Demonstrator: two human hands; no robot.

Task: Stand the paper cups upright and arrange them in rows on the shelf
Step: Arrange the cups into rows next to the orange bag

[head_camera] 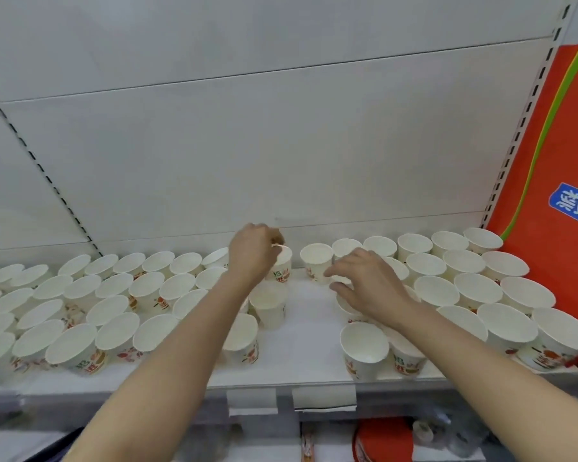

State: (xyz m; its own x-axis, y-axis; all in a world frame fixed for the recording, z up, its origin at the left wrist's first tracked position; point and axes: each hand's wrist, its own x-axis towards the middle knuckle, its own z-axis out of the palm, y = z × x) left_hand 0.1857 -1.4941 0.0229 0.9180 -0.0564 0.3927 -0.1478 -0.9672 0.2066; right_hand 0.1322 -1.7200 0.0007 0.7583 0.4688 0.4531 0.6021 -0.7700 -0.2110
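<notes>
Several white paper cups with red and green print stand upright in rows on the white shelf point(304, 315), one block on the left point(114, 295) and one on the right point(464, 281). A bare strip of shelf runs between the blocks. My left hand point(252, 253) pinches the rim of a cup point(281, 266) at the back of that strip. My right hand point(367, 281) hovers with spread fingers over the cups at the right block's inner edge, its fingertips next to a back-row cup point(316, 261). A front cup point(364, 348) stands below my right wrist.
A red carton point(548, 201) with green stripes and a blue label leans at the shelf's right end. The white back panel point(281, 145) rises behind the cups. Price-tag holders point(291, 400) hang on the front edge; red packaged goods point(384, 441) lie below.
</notes>
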